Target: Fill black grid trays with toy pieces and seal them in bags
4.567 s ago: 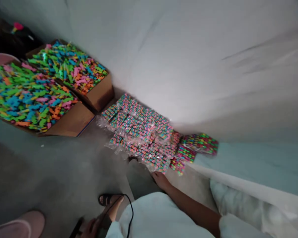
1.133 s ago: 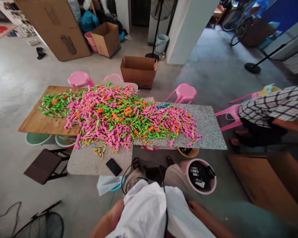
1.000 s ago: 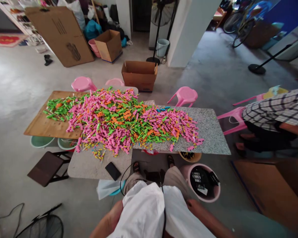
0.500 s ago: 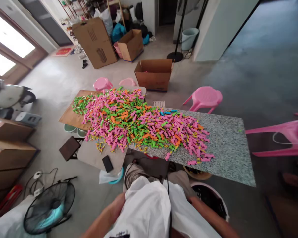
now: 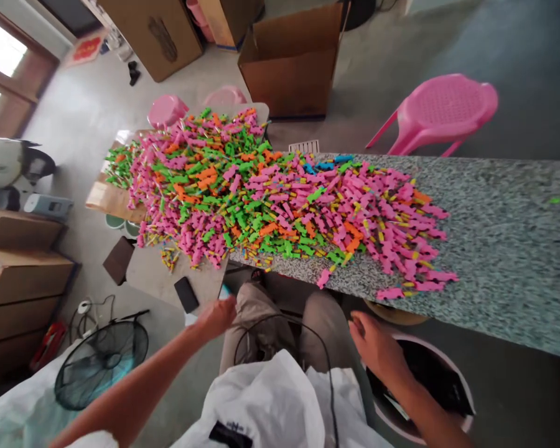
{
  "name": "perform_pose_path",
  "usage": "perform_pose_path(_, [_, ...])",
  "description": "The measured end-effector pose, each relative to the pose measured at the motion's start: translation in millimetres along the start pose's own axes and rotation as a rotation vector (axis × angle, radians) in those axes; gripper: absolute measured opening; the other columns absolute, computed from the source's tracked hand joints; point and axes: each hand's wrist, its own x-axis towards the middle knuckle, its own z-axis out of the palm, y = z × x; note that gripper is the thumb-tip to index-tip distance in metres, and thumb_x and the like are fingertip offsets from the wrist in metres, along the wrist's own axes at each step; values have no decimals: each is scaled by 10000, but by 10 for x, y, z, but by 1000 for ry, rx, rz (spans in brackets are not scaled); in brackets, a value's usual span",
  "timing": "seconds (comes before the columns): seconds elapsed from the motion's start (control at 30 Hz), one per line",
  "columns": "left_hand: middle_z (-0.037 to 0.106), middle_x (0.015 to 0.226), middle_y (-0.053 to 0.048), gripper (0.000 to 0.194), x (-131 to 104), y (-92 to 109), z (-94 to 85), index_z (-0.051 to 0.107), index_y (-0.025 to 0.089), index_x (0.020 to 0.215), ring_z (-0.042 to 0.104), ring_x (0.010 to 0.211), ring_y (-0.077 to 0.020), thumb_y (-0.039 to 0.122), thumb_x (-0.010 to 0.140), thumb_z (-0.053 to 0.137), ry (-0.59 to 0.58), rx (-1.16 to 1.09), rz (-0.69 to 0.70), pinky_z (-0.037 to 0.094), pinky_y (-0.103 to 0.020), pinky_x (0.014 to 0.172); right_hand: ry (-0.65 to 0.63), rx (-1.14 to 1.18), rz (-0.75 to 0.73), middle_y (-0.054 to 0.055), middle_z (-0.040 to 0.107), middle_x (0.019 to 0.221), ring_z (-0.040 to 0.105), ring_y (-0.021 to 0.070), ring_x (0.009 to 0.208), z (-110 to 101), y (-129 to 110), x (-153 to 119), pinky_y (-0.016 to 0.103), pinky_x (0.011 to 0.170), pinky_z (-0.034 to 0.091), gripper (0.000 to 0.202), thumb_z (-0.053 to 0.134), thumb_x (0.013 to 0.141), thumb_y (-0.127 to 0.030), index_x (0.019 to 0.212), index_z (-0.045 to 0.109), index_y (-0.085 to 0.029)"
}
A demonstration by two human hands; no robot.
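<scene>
A long heap of small plastic pieces [image 5: 242, 199], pink, green and orange with yellow ends and a few blue ones, spreads over the joined tables. My left hand [image 5: 221, 314] is over the gap by my left knee, near a black phone [image 5: 186, 294] on the beige table. Its fingers are curled in and no object shows in them. Beside my right knee, below the edge of the speckled stone tabletop [image 5: 504, 249], my right hand [image 5: 376, 342] is loosely closed, also with nothing visible in it. Both hands are apart from the heap.
An open cardboard box [image 5: 289, 81] and a pink stool [image 5: 452, 106] stand beyond the tables. A round tub [image 5: 466, 404] with dark contents is below my right forearm. To the left are a black fan [image 5: 105, 361] and stacked cartons [image 5: 23, 280]. A dark cable crosses my lap.
Both hands have come up from beside my lap toward the near table edge. The view has tipped down and come closer, so the heap looks larger.
</scene>
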Motion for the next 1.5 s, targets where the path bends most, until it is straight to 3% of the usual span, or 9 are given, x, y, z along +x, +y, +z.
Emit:
perform_pose_path(0.1, [467, 1632, -172, 518, 965, -106, 100, 593, 202, 1405, 317, 1601, -338, 427, 943, 656, 308, 345, 434, 281, -506, 1311, 415, -158, -277, 247, 546, 1499, 490, 395, 1446, 540, 151, 631, 599, 1171, 437, 521, 569, 1012, -450, 1426, 579, -135])
perform_pose_path(0.2, [347, 1712, -211, 748, 1786, -153, 360, 500, 199, 1552, 206, 1644, -402, 540, 922, 714, 591, 749, 958, 209, -637, 1324, 518, -330, -438, 248, 392, 1636, 313, 428, 1566, 966, 262, 1102, 687, 1231, 320, 671, 641, 1012, -444, 1586, 435, -164])
perform_pose_path(0.3, [286, 1740, -223, 905, 2384, -152, 563, 407, 209, 1629, 142, 1654, -429, 626, 894, 729, 723, 837, 1167, 173, -674, 1318, 556, -427, -526, 229, 295, 1700, 254, 433, 1594, 1208, 343, 1447, 710, 1247, 266, 793, 656, 1010, -463, 1676, 302, -218])
perform_pose_path(0.43, [210, 1772, -200, 999, 2805, -38, 640, 342, 229, 1671, 100, 1662, -421, 749, 880, 664, 824, 838, 1301, 121, -655, 1334, 633, -478, -637, 219, 269, 1715, 235, 437, 1599, 1332, 379, 1787, 715, 1251, 237, 838, 667, 1000, -490, 1692, 275, -228])
perform_pose_path(0.73, [176, 1783, -191, 975, 3050, 243, 620, 335, 198, 1677, 22, 1672, -397, 766, 922, 577, 1045, 850, 1348, 32, -676, 1335, 756, -524, -657, 229, 396, 1647, 252, 397, 1580, 1600, -76, 2172, 675, 1269, 167, 684, 549, 1033, -562, 1571, 485, -143])
perform_pose_path(0.9, [290, 1748, -200, 809, 3089, 302, 584, 432, 189, 1624, 102, 1666, -399, 633, 971, 606, 1145, 862, 1403, 87, -694, 1330, 810, -633, -515, 223, 415, 1641, 253, 391, 1569, 1679, -260, 2292, 640, 1286, 124, 626, 550, 1020, -523, 1505, 568, -128])
perform_pose_path(1.1, [328, 1730, -209, 684, 3123, 290, 569, 523, 182, 1556, 145, 1655, -416, 524, 977, 647, 1236, 792, 1369, 163, -702, 1316, 972, -559, -381, 257, 473, 1576, 316, 414, 1522, 1765, -259, 2287, 663, 1262, 175, 587, 525, 1026, -507, 1418, 614, -80])
perform_pose_path(1.37, [430, 1687, -169, 532, 3122, 383, 569, 585, 215, 1482, 239, 1644, -357, 441, 1002, 623, 1120, 780, 1557, 138, -664, 1335, 968, -491, -513, 228, 553, 1494, 365, 366, 1501, 1751, -170, 2259, 646, 1283, 180, 503, 556, 1028, -462, 1378, 625, -107])
perform_pose_path(1.5, [467, 1661, -162, 490, 2848, 412, 296, 608, 224, 1443, 268, 1639, -325, 417, 993, 628, 1093, 714, 1570, 160, -618, 1345, 975, -392, -591, 196, 591, 1449, 418, 330, 1471, 1721, -183, 2258, 611, 1291, 221, 413, 547, 1030, -367, 1354, 628, -124])
